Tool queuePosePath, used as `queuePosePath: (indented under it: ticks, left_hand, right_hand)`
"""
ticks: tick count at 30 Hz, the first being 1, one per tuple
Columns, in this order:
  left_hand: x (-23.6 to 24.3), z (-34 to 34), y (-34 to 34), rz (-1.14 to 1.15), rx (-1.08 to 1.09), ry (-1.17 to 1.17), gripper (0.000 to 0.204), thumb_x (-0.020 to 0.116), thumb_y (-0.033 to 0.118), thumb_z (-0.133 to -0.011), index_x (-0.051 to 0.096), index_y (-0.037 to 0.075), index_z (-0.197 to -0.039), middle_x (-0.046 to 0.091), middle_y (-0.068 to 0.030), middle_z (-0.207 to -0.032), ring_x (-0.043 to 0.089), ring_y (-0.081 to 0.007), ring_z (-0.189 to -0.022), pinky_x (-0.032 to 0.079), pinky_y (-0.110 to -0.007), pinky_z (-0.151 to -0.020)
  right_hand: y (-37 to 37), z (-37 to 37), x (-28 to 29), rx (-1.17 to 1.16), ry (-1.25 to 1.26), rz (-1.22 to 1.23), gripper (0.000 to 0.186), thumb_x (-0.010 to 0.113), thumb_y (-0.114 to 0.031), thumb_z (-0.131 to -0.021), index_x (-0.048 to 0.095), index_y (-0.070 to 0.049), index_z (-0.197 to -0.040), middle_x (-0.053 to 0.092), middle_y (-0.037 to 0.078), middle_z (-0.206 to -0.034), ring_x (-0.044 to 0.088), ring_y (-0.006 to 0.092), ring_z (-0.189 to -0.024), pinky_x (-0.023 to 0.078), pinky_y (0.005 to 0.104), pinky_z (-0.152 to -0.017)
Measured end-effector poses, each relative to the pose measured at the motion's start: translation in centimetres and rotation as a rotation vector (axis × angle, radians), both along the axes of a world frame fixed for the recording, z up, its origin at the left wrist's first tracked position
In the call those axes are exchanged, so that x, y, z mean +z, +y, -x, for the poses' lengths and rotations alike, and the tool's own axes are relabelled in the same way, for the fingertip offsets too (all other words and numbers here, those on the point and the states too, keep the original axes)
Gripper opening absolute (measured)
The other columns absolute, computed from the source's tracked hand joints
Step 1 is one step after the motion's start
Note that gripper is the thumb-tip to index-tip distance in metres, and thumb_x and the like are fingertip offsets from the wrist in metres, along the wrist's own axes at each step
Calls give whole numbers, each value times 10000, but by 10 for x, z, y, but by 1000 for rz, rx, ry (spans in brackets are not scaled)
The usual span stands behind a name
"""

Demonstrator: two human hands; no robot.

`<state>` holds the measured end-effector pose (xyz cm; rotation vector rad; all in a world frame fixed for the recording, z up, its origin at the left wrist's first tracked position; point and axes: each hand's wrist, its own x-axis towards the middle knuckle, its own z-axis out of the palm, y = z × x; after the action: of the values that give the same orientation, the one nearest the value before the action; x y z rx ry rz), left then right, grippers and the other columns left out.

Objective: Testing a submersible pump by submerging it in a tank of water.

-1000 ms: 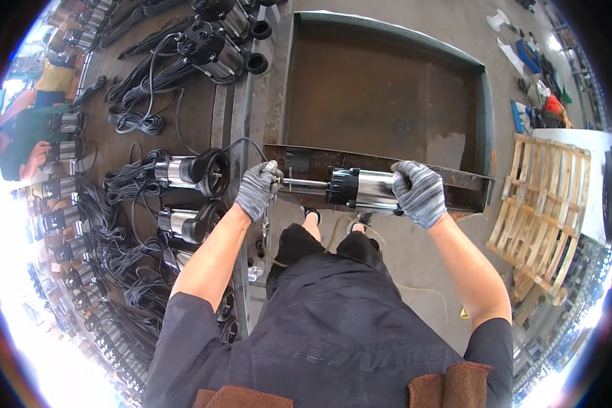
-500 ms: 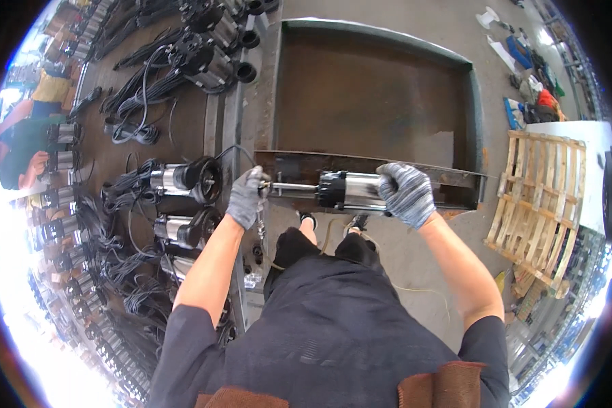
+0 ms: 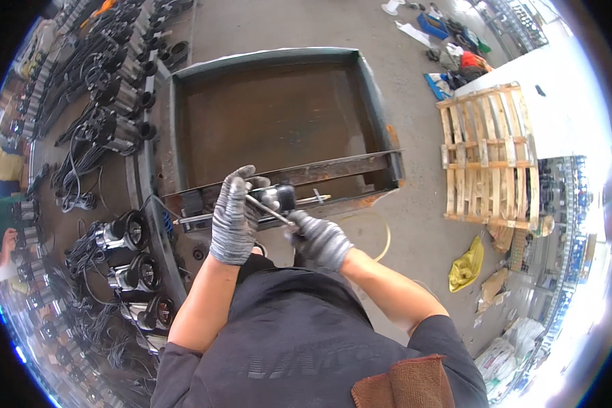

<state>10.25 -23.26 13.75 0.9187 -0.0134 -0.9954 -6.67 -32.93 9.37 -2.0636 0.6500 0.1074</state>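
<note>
Both my hands wear grey striped gloves. My left hand [image 3: 232, 221] is closed around a short silver cylinder with a black end, a pump motor [image 3: 270, 197], over the front edge of the tank. A thin metal rod [image 3: 268, 209] slants down across the motor from the left hand. My right hand [image 3: 321, 239] grips the rod's lower end, its fingers curled. Whether the rod is fixed to the motor I cannot tell. Behind the hands a long thin bar [image 3: 309, 201] with a brass-coloured tip lies along the tank's front ledge.
A rusty rectangular steel tank [image 3: 177, 129] with brown liquid stands ahead. To the left, several pump motors [image 3: 132, 275] with coiled black cables fill a bench. At right are a wooden pallet [image 3: 489, 160] and a yellow sack [image 3: 465, 265]. A pale hose [image 3: 387, 234] curves across the floor.
My hands have come close together, and the motor no longer stretches sideways between them. My right hand has left the motor's cylinder and now grips the rod. The view has shifted right.
</note>
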Motion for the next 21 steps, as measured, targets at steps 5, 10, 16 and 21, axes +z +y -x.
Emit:
queuePosePath:
  ticks: [5,10,16,21]
  left_hand:
    - [-29,-8,28,-301,-155,-550,279,573,277,-1037,651,55,-1187,699,-43,-1018,637,-92,-813,551,-255,-784]
    - [-41,-36,86,-510,-4,-567,269,573,267,-1037,637,51,-1183,700,-52,-945,657,-113,-769,550,-257,-674]
    - [-82,-66,147,-749,70,-863,198,583,184,-1017,657,38,-1129,701,-92,-987,665,-162,-850,538,-284,-770]
    - [-59,-99,144,-1225,-171,-1542,241,555,94,-923,669,70,-1134,684,-203,-1067,628,-383,-1051,497,-449,-937]
  right_hand:
    - [-98,127,-14,-286,176,215,315,702,-279,-910,573,-58,-1094,674,162,-833,634,337,-725,515,431,-675]
    - [-180,227,-107,-545,120,1,266,699,-263,-929,594,-53,-1052,659,102,-810,548,225,-715,503,356,-696]
    - [-227,223,-149,-570,282,194,363,605,-406,-984,633,-59,-1085,669,49,-861,551,187,-745,496,364,-715]
    - [-214,198,-119,-528,651,405,371,638,-263,-931,608,-26,-1215,714,189,-1018,688,345,-902,539,453,-825]
